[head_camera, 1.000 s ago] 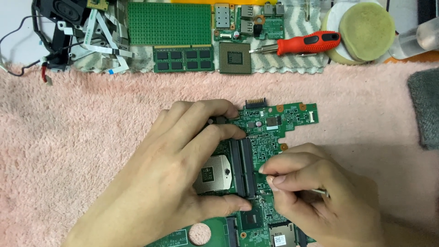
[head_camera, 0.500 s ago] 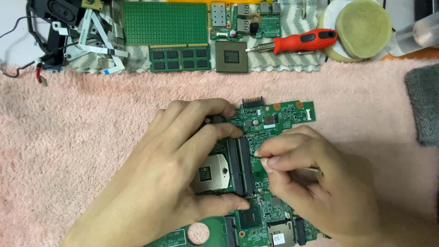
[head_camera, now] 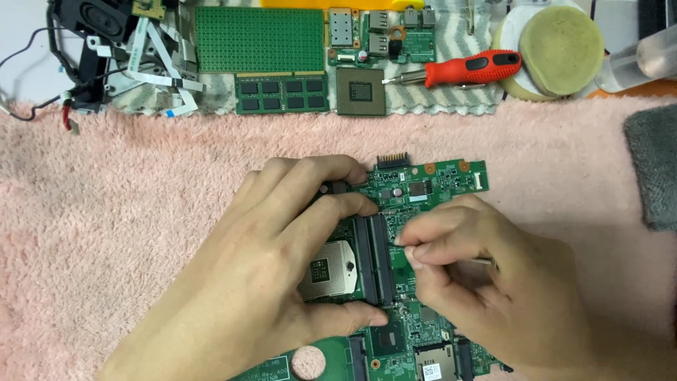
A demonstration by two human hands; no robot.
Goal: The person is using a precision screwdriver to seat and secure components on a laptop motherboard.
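Observation:
A green laptop motherboard (head_camera: 430, 180) lies on a pink fluffy towel (head_camera: 141, 233). My left hand (head_camera: 261, 275) rests flat on the board, fingers over its upper left part and thumb below a square silver processor socket (head_camera: 328, 271). My right hand (head_camera: 486, 282) pinches a thin metal tool (head_camera: 474, 260), its tip touching the board just right of two black memory slots (head_camera: 374, 257). Most of the tool is hidden in my fingers.
Along the far edge lie a red-handled screwdriver (head_camera: 469, 69), a loose processor chip (head_camera: 360, 92), memory modules (head_camera: 281, 95), a green perforated board (head_camera: 257, 39), small circuit boards (head_camera: 381, 35), ribbon cables (head_camera: 151, 67), a black speaker (head_camera: 92, 25) and a round yellow sponge (head_camera: 557, 42). A grey cloth (head_camera: 652, 169) lies right.
My right hand has shifted slightly up and left along the board with the thin tool. My left hand stays pressed on the board.

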